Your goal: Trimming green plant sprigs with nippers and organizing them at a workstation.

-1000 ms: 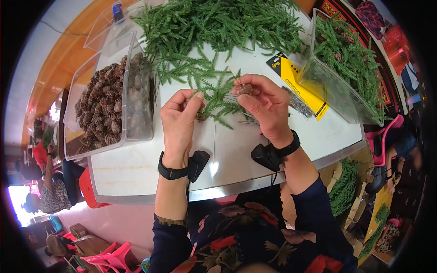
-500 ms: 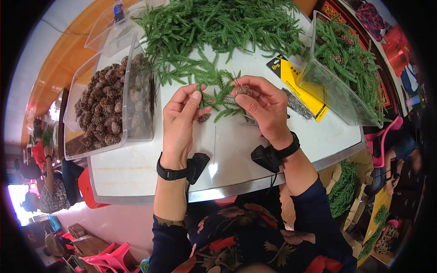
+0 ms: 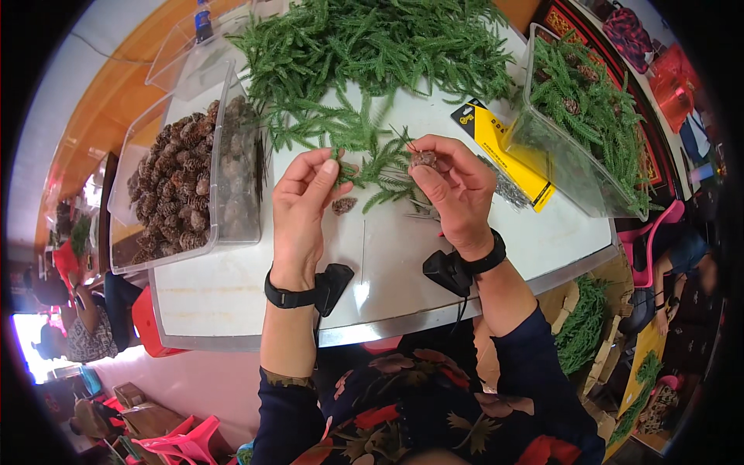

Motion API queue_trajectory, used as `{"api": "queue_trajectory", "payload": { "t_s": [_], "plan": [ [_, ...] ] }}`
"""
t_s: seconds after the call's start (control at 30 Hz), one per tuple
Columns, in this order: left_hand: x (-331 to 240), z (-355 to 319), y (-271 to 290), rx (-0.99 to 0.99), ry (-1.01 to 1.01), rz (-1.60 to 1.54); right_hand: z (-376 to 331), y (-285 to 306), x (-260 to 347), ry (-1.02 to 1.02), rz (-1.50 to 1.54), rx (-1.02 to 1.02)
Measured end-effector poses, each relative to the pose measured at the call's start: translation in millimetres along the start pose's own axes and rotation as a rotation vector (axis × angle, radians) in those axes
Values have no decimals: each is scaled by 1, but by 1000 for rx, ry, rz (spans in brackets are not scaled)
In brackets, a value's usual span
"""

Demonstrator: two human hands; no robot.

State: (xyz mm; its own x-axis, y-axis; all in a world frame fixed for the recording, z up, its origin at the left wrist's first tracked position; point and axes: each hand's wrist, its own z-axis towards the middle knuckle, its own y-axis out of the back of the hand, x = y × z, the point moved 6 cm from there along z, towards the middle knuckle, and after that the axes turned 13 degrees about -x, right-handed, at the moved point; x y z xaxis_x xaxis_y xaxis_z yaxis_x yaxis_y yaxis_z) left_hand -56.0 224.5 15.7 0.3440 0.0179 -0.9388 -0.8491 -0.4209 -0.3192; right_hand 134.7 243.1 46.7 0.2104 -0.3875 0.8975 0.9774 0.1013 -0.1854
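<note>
Pinecone [image 3: 424, 160] shifted right, wires [image 3: 403, 139] up-left.

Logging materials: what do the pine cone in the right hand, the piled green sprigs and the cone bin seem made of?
Pine cone: dry, woody material, perhaps real; brown, knobbly, slightly glossy.
Green sprigs: probably plastic, with a sheen and uniform needles.
Cone bin: clear, glossy, likely plastic; cones show through its wall.

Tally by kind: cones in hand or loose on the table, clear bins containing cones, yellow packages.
Cones: 2 (held cone, loose cone)
Clear bins: 2 (left bin, right bin)
Yellow package: 1
Total: 5
</note>
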Motion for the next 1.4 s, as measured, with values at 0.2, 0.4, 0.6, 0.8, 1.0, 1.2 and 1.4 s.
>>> {"api": "queue_trajectory", "payload": {
  "t_s": [0.2,0.4,0.6,0.8,1.0,1.2,1.4],
  "plan": [
    [-2,-3,2,53,-70,25,-1,9,1,71,23,-87],
    [-13,-14,0,43,-103,123,-5,10,28,137,145,-131],
    [-23,-32,-4,40,-143,125,-15,-16,61,218,-250,94],
    [-15,-63,7,2,-153,97,-52,-17,31,-47,-268,82],
    [-10,-94,20,-62,-155,94,-81,-22,41,-64,-328,90],
    [2,-110,35,-133,-38,-14,-99,-30,48,-43,-361,98],
    [6,-120,50,-181,-64,-31,-107,-40,49,1,-444,139]
  ]
}}
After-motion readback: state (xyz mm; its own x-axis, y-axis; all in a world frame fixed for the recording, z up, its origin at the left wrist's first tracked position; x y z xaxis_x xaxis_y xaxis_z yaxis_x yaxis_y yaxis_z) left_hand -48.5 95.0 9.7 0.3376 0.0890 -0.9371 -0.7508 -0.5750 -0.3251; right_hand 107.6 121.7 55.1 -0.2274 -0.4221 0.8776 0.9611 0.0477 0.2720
